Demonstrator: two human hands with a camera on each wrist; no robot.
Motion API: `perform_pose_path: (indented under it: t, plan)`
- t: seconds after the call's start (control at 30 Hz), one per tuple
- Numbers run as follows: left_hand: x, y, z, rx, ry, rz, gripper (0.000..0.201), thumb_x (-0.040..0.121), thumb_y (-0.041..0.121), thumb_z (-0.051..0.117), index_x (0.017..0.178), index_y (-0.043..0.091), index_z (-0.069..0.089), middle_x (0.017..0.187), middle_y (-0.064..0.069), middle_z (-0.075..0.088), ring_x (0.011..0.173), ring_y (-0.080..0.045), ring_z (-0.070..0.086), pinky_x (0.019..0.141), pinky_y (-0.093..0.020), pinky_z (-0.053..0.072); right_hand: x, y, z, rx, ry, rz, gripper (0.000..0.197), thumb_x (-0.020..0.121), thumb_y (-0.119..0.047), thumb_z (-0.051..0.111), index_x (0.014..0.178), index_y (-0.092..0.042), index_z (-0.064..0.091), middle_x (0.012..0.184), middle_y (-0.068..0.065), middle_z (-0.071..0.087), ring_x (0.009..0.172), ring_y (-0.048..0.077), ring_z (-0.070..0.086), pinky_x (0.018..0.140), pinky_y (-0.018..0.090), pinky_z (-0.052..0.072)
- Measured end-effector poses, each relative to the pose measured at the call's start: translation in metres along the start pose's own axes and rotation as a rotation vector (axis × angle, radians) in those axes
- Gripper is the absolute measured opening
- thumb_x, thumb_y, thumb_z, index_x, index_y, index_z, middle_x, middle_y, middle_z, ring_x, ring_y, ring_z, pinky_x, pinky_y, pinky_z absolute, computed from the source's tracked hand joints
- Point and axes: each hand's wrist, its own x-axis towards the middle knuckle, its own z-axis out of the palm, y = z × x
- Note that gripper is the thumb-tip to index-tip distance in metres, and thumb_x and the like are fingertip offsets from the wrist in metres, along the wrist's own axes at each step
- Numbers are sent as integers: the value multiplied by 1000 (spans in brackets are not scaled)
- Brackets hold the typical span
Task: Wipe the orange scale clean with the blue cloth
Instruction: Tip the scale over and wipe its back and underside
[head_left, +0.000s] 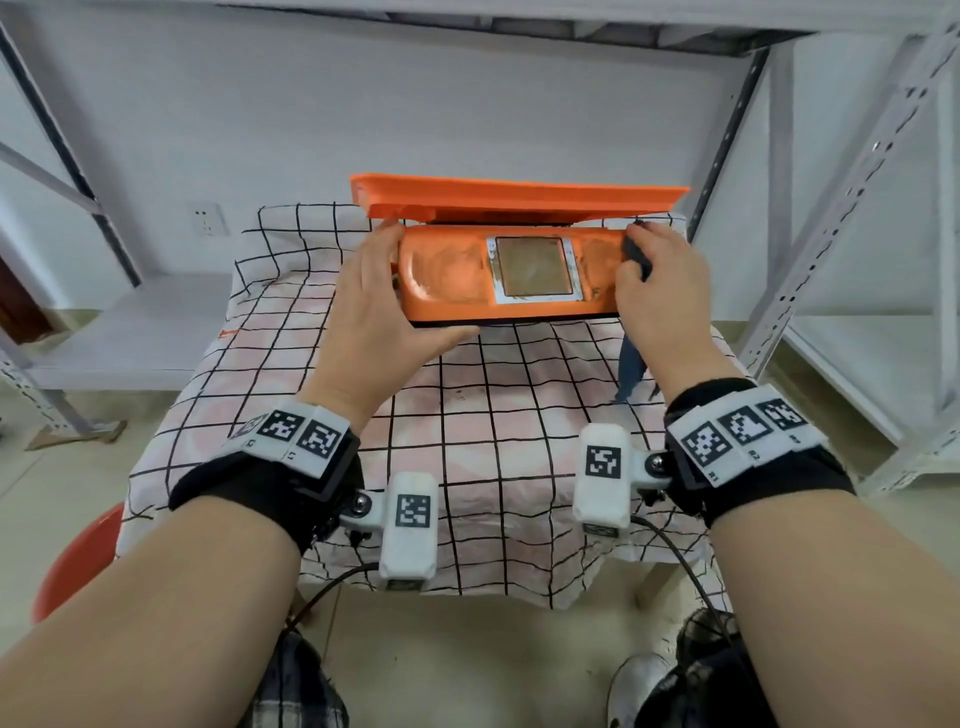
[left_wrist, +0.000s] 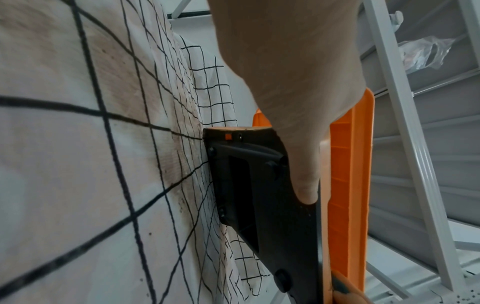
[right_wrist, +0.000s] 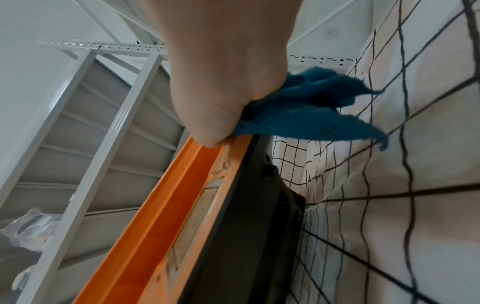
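Observation:
The orange scale (head_left: 452, 280) stands tilted up on its black underside (left_wrist: 259, 195) at the far side of the table, its smeared face and grey display (head_left: 535, 267) turned toward me. An orange tray-like part (head_left: 519, 200) juts out above its top edge. My left hand (head_left: 384, 291) grips the scale's left end, thumb (left_wrist: 303, 185) lying along the black underside. My right hand (head_left: 660, 280) grips the bunched blue cloth (right_wrist: 311, 111) and presses it on the right end of the face. A loose cloth tail (head_left: 631, 371) hangs below.
A white tablecloth with a black grid (head_left: 467, 441) covers the small table. White metal shelving uprights (head_left: 831, 218) stand close on the right and another shelf (head_left: 130, 327) on the left. A red stool (head_left: 78, 561) sits at lower left.

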Motion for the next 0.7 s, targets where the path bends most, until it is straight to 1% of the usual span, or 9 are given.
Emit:
perform_pose_path:
  t: [0.1,0.2,0.27,0.37,0.47,0.53,0.57,0.63,0.7]
  plan:
    - [2,1,-1,56,4,23,107,58,58,80,142,12,31,140,-2,42,123,-21,43,106,-40,35,-7,-1,3,-88,-79,-147,52,76,-19,27,111,-7,63,117,9,63,106,32,55,99,44,39]
    - [5,-5,-2,163,-4,48,109,55,72,69,141,14,34,140,-1,44,123,-23,45,104,-40,31,-7,1,-1,-115,-98,-201,50,80,-6,35,123,-11,59,129,5,59,112,30,52,102,38,36]
    - [6,-6,-2,194,-6,47,109,53,77,65,139,17,36,139,1,44,122,-23,46,103,-42,31,-5,6,-7,-50,-55,-131,47,79,-1,34,116,-8,61,113,8,65,98,30,57,90,33,43]
    - [7,-6,-2,223,-1,53,109,51,78,63,138,17,38,139,1,45,121,-22,46,102,-43,31,-2,9,-10,17,-7,44,39,83,1,34,109,-4,62,93,8,62,84,22,55,76,27,39]
    - [8,-9,-6,230,3,22,110,49,80,61,137,17,39,138,2,46,122,-21,46,100,-41,30,-10,-6,-5,-38,-30,-108,49,73,-5,32,110,-2,64,110,14,65,101,33,56,90,34,40]
    - [10,-12,-8,228,10,8,110,48,80,62,136,17,40,136,2,47,119,-21,47,98,-40,30,-11,-12,1,-70,-87,-222,54,74,-6,33,120,-7,63,126,9,60,117,32,50,104,37,34]
    - [11,-12,-8,226,13,8,110,48,79,64,136,17,40,136,3,48,118,-21,48,98,-41,31,-8,-13,2,-63,-104,-234,55,75,-6,33,121,-10,62,127,6,60,118,31,50,106,37,33]
    - [12,-11,-7,215,16,17,109,49,77,66,136,17,40,136,2,48,117,-22,49,99,-42,32,-6,-10,1,-30,-80,-194,52,74,-4,33,116,-14,63,113,3,65,110,31,54,98,36,40]
    - [11,-9,-6,191,4,29,109,49,75,66,136,15,39,135,1,48,117,-22,49,100,-40,31,-6,-3,-4,39,-29,-63,50,76,0,34,116,-15,59,106,3,65,102,29,57,89,36,45]
